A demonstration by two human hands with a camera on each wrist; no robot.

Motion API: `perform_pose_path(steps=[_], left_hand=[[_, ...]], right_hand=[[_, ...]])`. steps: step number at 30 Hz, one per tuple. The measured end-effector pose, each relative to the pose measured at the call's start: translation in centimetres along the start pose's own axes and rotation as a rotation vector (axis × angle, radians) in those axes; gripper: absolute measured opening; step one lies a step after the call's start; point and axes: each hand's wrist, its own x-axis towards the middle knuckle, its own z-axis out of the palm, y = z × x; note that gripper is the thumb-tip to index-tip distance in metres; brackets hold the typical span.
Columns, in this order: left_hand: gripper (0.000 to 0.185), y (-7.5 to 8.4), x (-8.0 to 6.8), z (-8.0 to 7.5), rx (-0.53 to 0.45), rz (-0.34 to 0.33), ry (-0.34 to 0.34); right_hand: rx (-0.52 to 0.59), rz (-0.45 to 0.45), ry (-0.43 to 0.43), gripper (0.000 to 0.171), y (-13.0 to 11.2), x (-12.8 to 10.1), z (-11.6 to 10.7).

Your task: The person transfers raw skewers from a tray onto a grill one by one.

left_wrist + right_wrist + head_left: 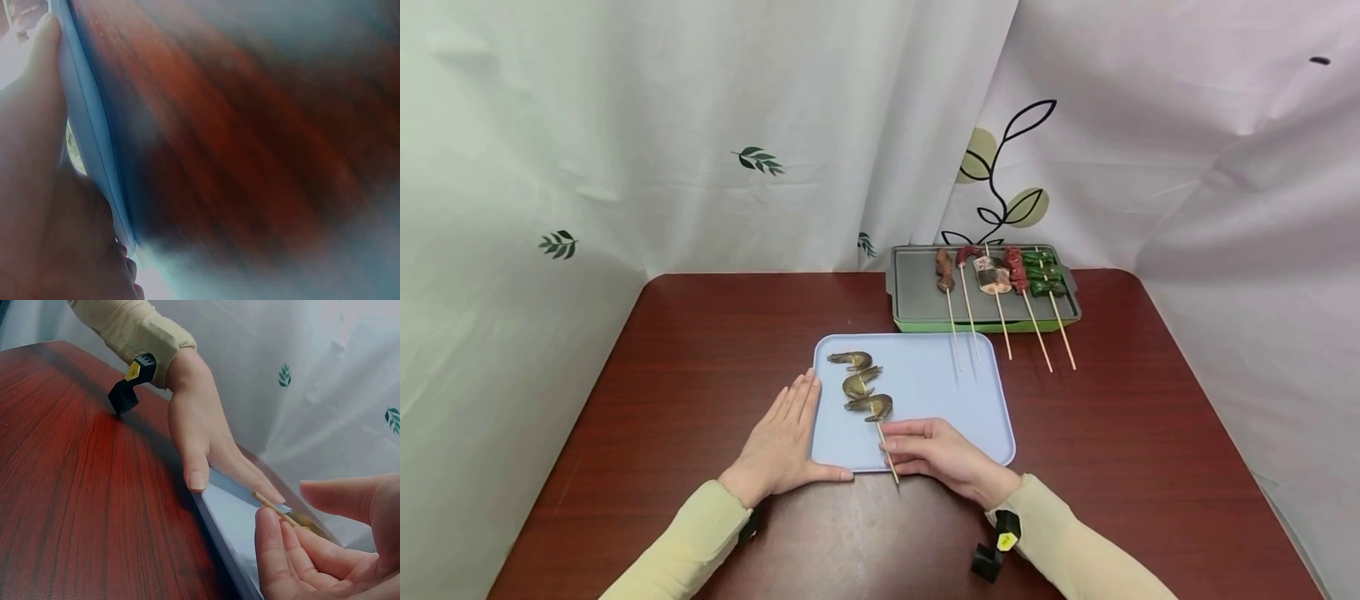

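On the pale blue tray [940,392] at the middle of the desk [700,350] lies the shrimp skewer [863,388], three shrimp threaded on one bamboo stick whose bare tail runs past the tray's near edge. Our right hand [943,454] rests on the tray's near part, with its fingertips [270,532] lying against the bare stick just below the lowest shrimp. The fingers are only lightly curled and the thumb stands apart from them, so we judge the pinch not yet closed on the stick. Our left hand [782,442] lies flat and straight-fingered along the tray's left edge, thumb against the near edge; it steadies the tray and holds nothing.

Behind the tray and to its right sits the grey grill plate [917,292] on a green base, carrying five loaded skewers [1000,279] whose sticks reach forward over the tray's far edge.

To take the skewer well, we think the thumb should come down opposite the fingers on the bare stick, close under the shrimp, so the load does not swing. We should lift it level and keep the left hand pressing so the tray does not slide. Carrying it low risks snagging the sticks that jut from the grill plate.
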Motion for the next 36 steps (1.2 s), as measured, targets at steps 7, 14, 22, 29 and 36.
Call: perform_pose_path(steps=[7, 14, 22, 29, 36], left_hand=[[0.142, 0.03, 0.16, -0.10, 0.001, -0.004, -0.005], [0.143, 0.07, 0.18, -0.22, 0.004, -0.004, 0.002], [0.144, 0.07, 0.12, -0.14, -0.002, -0.009, -0.005], [0.144, 0.06, 0.16, -0.18, 0.001, -0.004, -0.001], [0.143, 0.06, 0.11, -0.04, -0.002, 0.000, 0.011]], right_hand=[[0.000, -0.007, -0.001, 0.047, -0.11, 0.06, -0.06], [0.012, -0.008, -0.010, 0.051, -0.23, -0.01, -0.08], [0.022, 0.008, -0.011, 0.055, -0.18, -0.14, -0.07], [0.032, -0.001, -0.017, 0.055, -0.29, -0.18, 0.02], [0.038, -0.018, -0.026, 0.057, -0.26, -0.26, 0.08]])
